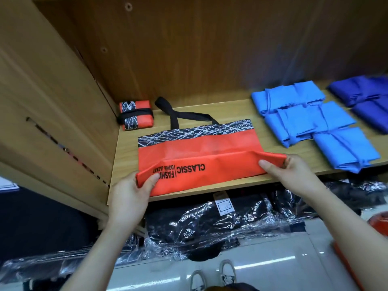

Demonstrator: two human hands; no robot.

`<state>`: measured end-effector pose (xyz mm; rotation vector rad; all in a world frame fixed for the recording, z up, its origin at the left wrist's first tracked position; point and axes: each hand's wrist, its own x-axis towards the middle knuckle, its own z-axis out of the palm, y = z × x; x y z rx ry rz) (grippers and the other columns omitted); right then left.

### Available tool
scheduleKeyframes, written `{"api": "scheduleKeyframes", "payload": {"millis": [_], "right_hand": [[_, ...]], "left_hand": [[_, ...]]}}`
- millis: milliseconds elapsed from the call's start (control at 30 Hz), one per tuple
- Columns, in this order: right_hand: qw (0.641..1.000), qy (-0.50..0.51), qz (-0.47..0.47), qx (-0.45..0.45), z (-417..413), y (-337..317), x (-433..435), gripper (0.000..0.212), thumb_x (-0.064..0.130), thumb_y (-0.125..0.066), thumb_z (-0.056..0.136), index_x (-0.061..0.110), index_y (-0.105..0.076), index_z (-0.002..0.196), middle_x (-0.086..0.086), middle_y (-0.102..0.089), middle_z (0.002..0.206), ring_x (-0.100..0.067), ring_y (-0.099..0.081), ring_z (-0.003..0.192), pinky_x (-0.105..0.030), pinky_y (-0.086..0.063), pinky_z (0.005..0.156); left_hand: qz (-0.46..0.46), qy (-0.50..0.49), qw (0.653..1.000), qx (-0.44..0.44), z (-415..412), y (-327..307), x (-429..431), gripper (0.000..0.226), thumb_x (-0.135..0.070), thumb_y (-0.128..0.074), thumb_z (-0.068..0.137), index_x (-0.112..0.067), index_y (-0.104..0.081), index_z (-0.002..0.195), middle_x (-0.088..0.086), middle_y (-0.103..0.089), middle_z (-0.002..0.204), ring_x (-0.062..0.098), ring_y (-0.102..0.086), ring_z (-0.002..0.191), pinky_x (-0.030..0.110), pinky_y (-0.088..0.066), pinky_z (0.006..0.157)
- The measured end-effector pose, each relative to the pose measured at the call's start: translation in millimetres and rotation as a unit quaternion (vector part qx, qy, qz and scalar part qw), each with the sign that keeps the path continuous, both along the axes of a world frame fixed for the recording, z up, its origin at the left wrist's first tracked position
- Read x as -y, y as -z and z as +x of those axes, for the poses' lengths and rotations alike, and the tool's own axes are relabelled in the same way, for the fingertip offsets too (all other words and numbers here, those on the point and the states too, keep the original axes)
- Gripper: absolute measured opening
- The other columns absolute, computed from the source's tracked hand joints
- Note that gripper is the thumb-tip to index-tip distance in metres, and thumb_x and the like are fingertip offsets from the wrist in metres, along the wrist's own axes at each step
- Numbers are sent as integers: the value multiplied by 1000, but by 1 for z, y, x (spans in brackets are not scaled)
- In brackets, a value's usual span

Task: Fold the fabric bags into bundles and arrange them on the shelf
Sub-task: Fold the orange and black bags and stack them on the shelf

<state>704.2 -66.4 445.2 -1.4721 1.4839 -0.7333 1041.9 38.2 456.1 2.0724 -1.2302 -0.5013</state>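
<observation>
The orange non-woven fabric bag with a black scribble-patterned band [199, 148] lies flat by the front edge of the wooden shelf [235, 111], towards its left end. The left hand [134, 185] pinches the bag's near left corner and the right hand [291, 171] pinches the near right corner, with the lower edge lifted and turned over. The cloth looks light, thin and limp, likely to spring open, so both corners are best held taut. A strap-tied orange bundle [135, 115] sits in the back left corner.
</observation>
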Motion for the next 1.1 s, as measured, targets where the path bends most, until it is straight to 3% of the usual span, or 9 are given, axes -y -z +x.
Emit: {"api": "scheduleKeyframes", "payload": {"millis": [67,367,533,667,733,833,900,967,1100], "right_hand": [[999,37,-25,-3,8,4,1,15,31,-76,82,18,-72,88,6,-75,88,-12,-70,85,-36,-54,88],[953,117,-156,-231,46,0,-7,49,33,-73,83,19,-46,122,0,-59,68,-37,-63,82,-41,-46,77],[893,111,-277,-337,47,13,-10,59,31,-74,81,25,-46,133,-17,-50,115,-35,-46,108,-53,-42,83],[862,-95,-299,-398,48,19,-2,52,7,-49,87,28,-54,135,-7,-44,148,-24,-32,142,-52,-20,113],[865,-181,-254,-394,40,20,-2,55,22,-29,92,30,-44,144,2,-38,154,-16,-25,146,-42,-8,119],[865,-235,-221,-385,27,17,-1,67,65,-12,92,36,-24,152,17,-16,158,-4,-6,148,-35,2,120],[858,-266,-204,-390,20,16,-2,82,82,-16,83,39,-14,153,22,-4,157,0,2,147,-37,2,121],[847,-286,-210,-395,13,16,-2,87,83,-33,79,42,-12,152,24,-2,157,2,3,147,-38,-2,122],[878,-297,-226,-300,-5,17,1,75,35,-76,81,43,-36,144,21,-31,152,-2,-21,145,-34,-16,119]], "left_hand": [[0,-20,998,58,-2,1,3,27,-50,-68,84,-23,-71,80,-7,-65,61,17,-61,59,30,-46,56],[41,-47,975,213,-6,14,7,48,-62,-62,81,-14,-63,80,10,-65,62,35,-65,64,35,-51,59],[-38,-39,981,187,-5,15,4,49,-42,-77,78,-18,-57,116,10,-63,96,34,-60,92,46,-52,74],[-94,160,935,302,6,28,9,34,-11,-66,88,-22,-68,120,9,-60,129,34,-54,119,55,-45,99],[-40,247,931,264,14,30,9,42,-22,-44,94,-27,-58,133,-5,-51,143,21,-46,135,48,-31,113],[56,303,918,249,23,30,3,66,-63,-19,94,-33,-19,152,-21,-12,155,4,-8,148,34,-8,121],[79,323,899,284,27,30,-1,82,-77,-24,86,-34,-4,153,-22,3,156,-1,7,146,33,-1,121],[68,326,900,280,29,28,-3,84,-69,-44,86,-34,-6,153,-23,-1,157,-3,7,145,35,-5,122],[41,325,914,240,35,29,-5,85,-25,-75,83,-41,-21,147,-24,-22,153,-4,-13,144,33,-12,122]]}}
